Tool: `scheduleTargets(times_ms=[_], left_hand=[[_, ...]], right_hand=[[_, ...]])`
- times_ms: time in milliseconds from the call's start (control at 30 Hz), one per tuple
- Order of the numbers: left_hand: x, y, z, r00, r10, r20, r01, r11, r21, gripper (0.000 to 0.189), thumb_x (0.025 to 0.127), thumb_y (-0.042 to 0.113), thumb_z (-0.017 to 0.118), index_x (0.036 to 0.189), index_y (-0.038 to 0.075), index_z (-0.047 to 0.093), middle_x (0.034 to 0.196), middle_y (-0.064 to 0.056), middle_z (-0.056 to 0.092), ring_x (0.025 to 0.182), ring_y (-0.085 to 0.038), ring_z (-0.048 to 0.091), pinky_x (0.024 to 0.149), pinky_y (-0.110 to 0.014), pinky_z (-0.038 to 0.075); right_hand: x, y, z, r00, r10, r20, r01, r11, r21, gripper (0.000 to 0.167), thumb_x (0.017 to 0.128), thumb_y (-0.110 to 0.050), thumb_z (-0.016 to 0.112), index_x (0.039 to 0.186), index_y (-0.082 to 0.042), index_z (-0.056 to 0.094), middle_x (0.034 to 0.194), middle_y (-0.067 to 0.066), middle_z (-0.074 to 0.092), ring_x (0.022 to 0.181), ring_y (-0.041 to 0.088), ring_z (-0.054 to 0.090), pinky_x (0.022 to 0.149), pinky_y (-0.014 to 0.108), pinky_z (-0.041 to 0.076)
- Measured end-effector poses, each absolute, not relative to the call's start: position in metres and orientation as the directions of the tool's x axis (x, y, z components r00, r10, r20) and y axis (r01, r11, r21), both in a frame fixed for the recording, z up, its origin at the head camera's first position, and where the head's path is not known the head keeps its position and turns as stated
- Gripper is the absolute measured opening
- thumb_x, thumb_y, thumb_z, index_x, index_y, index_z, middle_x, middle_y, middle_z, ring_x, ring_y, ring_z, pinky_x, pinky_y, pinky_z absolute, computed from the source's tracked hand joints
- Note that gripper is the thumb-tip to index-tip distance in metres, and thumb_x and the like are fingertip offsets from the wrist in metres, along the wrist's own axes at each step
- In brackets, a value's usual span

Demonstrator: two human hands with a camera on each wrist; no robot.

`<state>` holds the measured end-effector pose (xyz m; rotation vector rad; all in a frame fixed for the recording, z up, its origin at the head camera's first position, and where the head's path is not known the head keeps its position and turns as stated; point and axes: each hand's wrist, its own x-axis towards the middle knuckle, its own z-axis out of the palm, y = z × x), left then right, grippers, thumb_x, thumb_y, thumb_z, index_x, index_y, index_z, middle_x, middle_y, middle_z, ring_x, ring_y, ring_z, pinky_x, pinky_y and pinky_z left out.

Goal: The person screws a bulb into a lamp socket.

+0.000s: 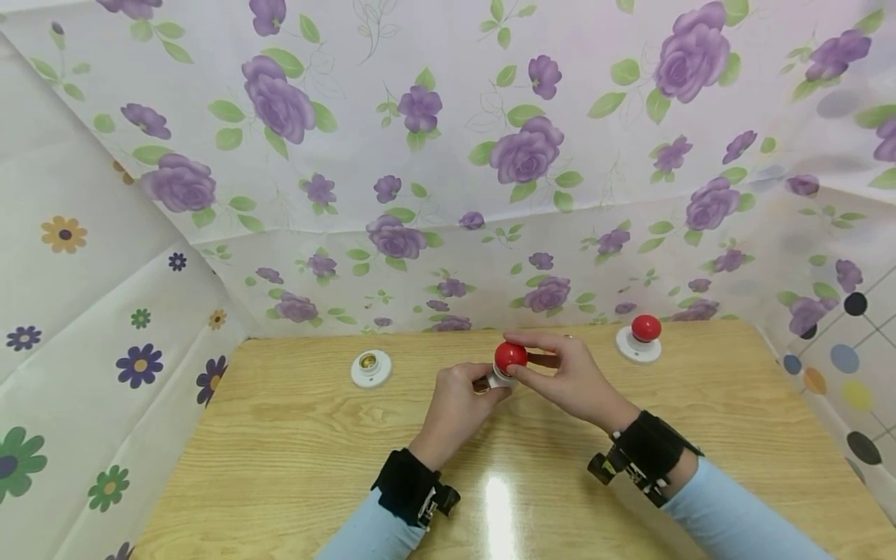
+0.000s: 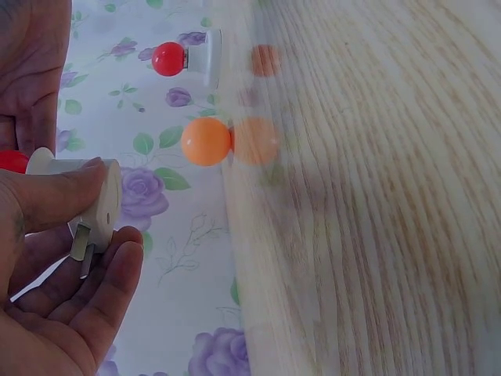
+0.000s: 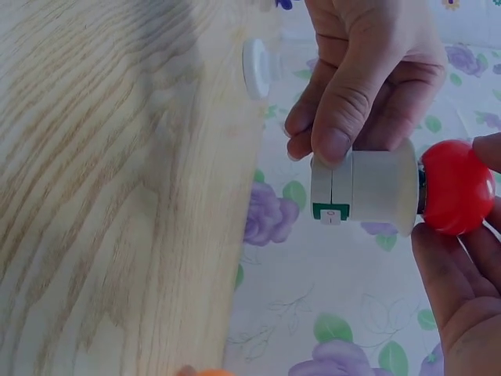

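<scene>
My left hand (image 1: 458, 397) grips a white plug-in lamp socket (image 3: 380, 184) by its base, off the table. Two flat metal prongs (image 2: 81, 243) stick out of the base, and a small green-edged switch (image 3: 330, 213) sits on its side. A red bulb (image 1: 510, 356) is in the socket's mouth, with a little of its metal base showing in the right wrist view. My right hand (image 1: 570, 381) pinches this bulb between thumb and fingers. How far the bulb is screwed in, I cannot tell.
On the wooden table (image 1: 294, 451), a round white lamp holder (image 1: 371, 369) stands left with its socket bare. Another holder (image 1: 638, 344) at right bears a red bulb (image 1: 646, 327). An orange ball or bulb (image 2: 207, 142) lies near the flowered cloth backdrop (image 1: 420, 187).
</scene>
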<state>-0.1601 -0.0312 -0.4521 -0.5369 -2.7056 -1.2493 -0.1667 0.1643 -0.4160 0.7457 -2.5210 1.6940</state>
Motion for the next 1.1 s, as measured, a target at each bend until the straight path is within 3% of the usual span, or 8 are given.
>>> scheduleTargets(times_ms=[333, 600, 767, 1100], left_hand=[[-0.1604, -0.0310, -0.4526, -0.927, 0.273, 0.257, 0.373, 0.592, 0.715, 0.023, 0.080, 0.027, 0.074, 0.102, 0.019, 0.073, 0.088, 0.006, 0.072, 0.077, 0.001, 0.062, 0.066, -0.014, 0.051], [-0.1608, -0.0315, -0.4511, -0.923, 0.279, 0.264, 0.382, 0.592, 0.710, 0.024, 0.080, 0.028, 0.074, 0.102, 0.020, 0.072, 0.089, 0.005, 0.072, 0.078, 0.000, 0.063, 0.067, -0.015, 0.051], [-0.1607, -0.0306, -0.4499, -0.924, 0.279, 0.262, 0.380, 0.589, 0.713, 0.023, 0.080, 0.027, 0.074, 0.102, 0.020, 0.072, 0.091, 0.005, 0.072, 0.080, -0.001, 0.064, 0.069, -0.015, 0.052], [-0.1605, -0.0303, -0.4516, -0.921, 0.283, 0.268, 0.387, 0.589, 0.710, 0.022, 0.080, 0.027, 0.074, 0.101, 0.019, 0.073, 0.089, 0.004, 0.072, 0.079, -0.001, 0.065, 0.069, -0.016, 0.052]], right_hand=[[-0.1655, 0.1608, -0.4180, -0.905, -0.306, 0.295, -0.380, 0.269, -0.885, 0.045, 0.077, -0.030, 0.076, 0.120, -0.026, 0.062, 0.129, -0.009, 0.058, 0.118, 0.012, 0.055, 0.095, 0.036, 0.049], [-0.1674, 0.1651, -0.4110, -0.874, -0.361, 0.324, -0.424, 0.244, -0.872, 0.046, 0.085, -0.026, 0.068, 0.129, -0.028, 0.055, 0.138, -0.004, 0.051, 0.125, 0.019, 0.051, 0.096, 0.046, 0.046], [-0.1668, 0.1656, -0.4104, -0.859, -0.421, 0.291, -0.416, 0.244, -0.876, 0.044, 0.088, -0.022, 0.066, 0.130, -0.024, 0.055, 0.135, -0.002, 0.054, 0.125, 0.017, 0.050, 0.097, 0.041, 0.046], [-0.1665, 0.1662, -0.4142, -0.863, -0.418, 0.282, -0.415, 0.269, -0.869, 0.041, 0.086, -0.028, 0.067, 0.126, -0.028, 0.058, 0.132, -0.001, 0.057, 0.118, 0.018, 0.056, 0.094, 0.036, 0.049]])
